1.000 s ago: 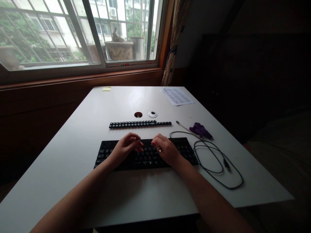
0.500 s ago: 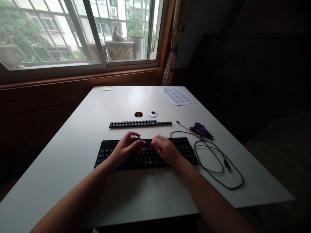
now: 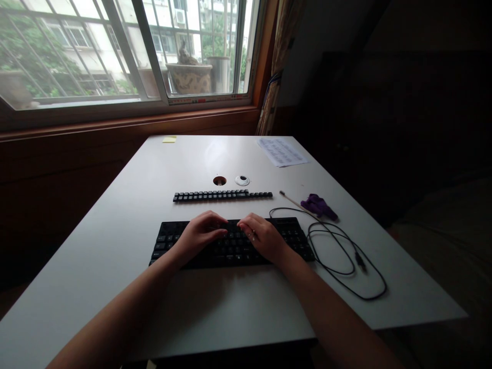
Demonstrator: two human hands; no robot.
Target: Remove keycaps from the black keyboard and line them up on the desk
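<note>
A black keyboard point(image 3: 294, 237) lies on a white table point(image 3: 126, 220) in front of me. My left hand point(image 3: 198, 236) rests over its middle keys, fingers curled and pressed together at the top row, with whatever they pinch hidden. My right hand point(image 3: 263, 237), wearing a ring, sits beside it with fingers bent down onto the keys, almost touching the left fingertips. A row of loose black keycaps point(image 3: 222, 195) lies lined up just beyond the keyboard.
The keyboard's black cable point(image 3: 338, 259) loops on the table to the right. A thin stick point(image 3: 291, 200) and a purple object point(image 3: 318, 206) lie beyond it. A cable hole point(image 3: 219, 180) and its white cap point(image 3: 242, 180) sit mid-table. A paper sheet point(image 3: 281, 151) and a yellow note point(image 3: 169, 139) lie near the window.
My left fingers held a small dark keycap raised half a second ago; they have lowered onto the keyboard and the keycap no longer shows. The right hand barely moved.
</note>
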